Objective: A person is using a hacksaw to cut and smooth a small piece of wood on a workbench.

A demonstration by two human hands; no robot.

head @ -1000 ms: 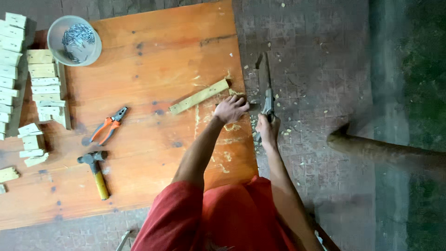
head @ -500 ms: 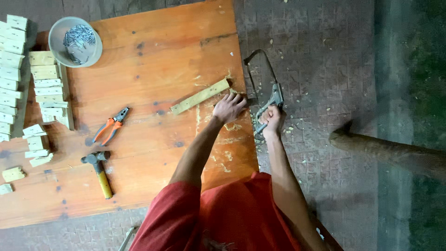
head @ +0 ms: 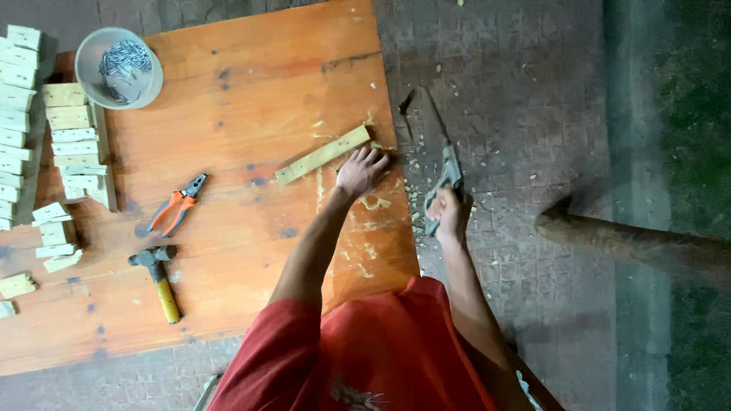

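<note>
A pale wooden strip [head: 322, 154] lies on the orange wooden board [head: 228, 91], its right end near the board's right edge. My left hand [head: 361, 170] rests on the board just below that end, fingers spread, touching the strip. My right hand [head: 450, 213] grips the handle of a hacksaw [head: 442, 164] beyond the board's edge, over the paved ground. The saw's frame points away from me, its far end [head: 407, 101] near the board's edge.
Orange-handled pliers [head: 177, 204] and a yellow-handled hammer [head: 158, 277] lie on the board's left part. A grey bowl of nails [head: 119, 67] stands at the far left corner. Stacks of cut wooden blocks [head: 72, 144] line the left side. A log [head: 632, 243] lies right.
The hacksaw has turned and shifted in my right hand, from flat-on half a second ago to edge-on now. My left hand stays by the strip's end.
</note>
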